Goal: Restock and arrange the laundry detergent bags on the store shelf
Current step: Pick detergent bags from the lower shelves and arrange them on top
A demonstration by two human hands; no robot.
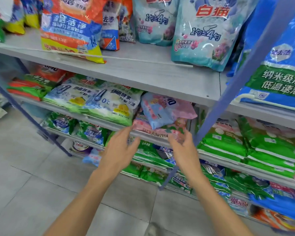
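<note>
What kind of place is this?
Likely a shop's laundry aisle: tiered grey shelves on blue uprights, packed with branded detergent bags, some standing, some stacked flat, with a tiled floor below.

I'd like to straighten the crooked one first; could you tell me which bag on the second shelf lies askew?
The blue-and-pink bag, tilted atop the pink stack beyond the left hand and right hand; the green-and-white bags beside it lie flat.

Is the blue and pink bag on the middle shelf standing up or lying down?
Lying down. The blue and pink bag rests tilted on a stack of pink bags, not upright.
</note>
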